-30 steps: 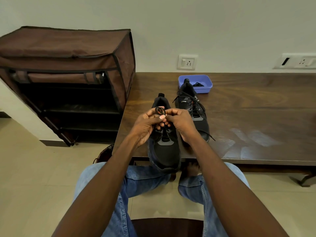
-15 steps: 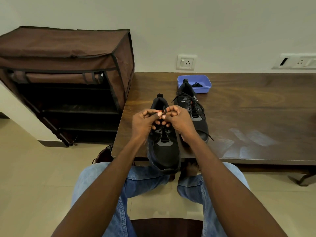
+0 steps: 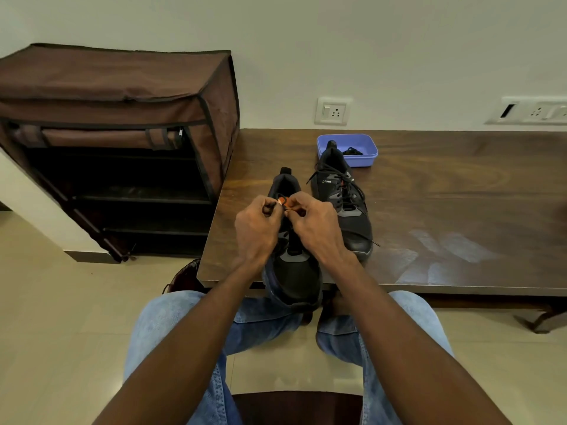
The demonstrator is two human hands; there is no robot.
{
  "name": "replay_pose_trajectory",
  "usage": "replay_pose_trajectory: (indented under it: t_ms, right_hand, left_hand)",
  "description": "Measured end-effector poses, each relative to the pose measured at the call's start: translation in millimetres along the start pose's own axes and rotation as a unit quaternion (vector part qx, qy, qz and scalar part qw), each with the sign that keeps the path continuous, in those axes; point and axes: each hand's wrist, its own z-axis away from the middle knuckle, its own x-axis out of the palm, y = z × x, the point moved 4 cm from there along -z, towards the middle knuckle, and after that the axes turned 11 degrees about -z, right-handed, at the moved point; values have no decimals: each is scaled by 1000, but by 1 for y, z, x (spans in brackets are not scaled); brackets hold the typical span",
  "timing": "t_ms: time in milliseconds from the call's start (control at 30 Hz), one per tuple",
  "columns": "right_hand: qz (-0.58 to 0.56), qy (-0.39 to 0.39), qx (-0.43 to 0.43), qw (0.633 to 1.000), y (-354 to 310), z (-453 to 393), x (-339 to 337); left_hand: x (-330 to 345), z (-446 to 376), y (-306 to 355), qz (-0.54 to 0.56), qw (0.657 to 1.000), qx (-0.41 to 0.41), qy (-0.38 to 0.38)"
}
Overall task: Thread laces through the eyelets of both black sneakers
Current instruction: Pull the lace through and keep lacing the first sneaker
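Two black sneakers stand on the dark wooden table [image 3: 445, 210]. The near sneaker [image 3: 293, 271] juts over the table's front edge, and its upper part is hidden behind my hands. My left hand [image 3: 256, 231] and my right hand [image 3: 316, 228] meet above its tongue, both pinching a bundled black lace [image 3: 283, 204] with an orange band around it. The far sneaker [image 3: 343, 204], to the right, has a black lace through its eyelets with loose ends trailing.
A blue plastic tray [image 3: 365, 161] holding a bit of black lace sits behind the far sneaker. A brown fabric shoe rack [image 3: 122, 142] stands left of the table. Wall sockets [image 3: 333, 111] are behind. My knees in jeans are below the table edge.
Both hands have dropped slightly toward the near sneaker while still working the bundled lace; the orange band now shows between the fingertips.
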Motion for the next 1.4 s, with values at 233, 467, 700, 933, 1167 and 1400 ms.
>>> replay_pose_trajectory:
  t_ms: [233, 467, 700, 933, 1167, 1400]
  right_hand:
    - [-28, 28, 8, 999, -3, 1, -5]
    - [-77, 48, 41, 995, 5, 1, -1]
    - [-111, 56, 59, 990, 6, -1, -2]
    - [-98, 40, 59, 993, -2, -2, -4]
    - [26, 40, -1, 999, -12, 9, 0]
    - [112, 2, 9, 994, -16, 14, 1]
  left_hand:
    - [1, -13, 2, -35, 985, 109, -127]
    - [3, -15, 2, 33, 979, 22, -199]
    - [8, -16, -3, 104, 950, -118, -271]
    - [16, -12, -5, 253, 906, -224, -256]
    - [13, -16, -4, 275, 901, -250, -224]
    - [12, -16, 12, 259, 909, -233, -226]
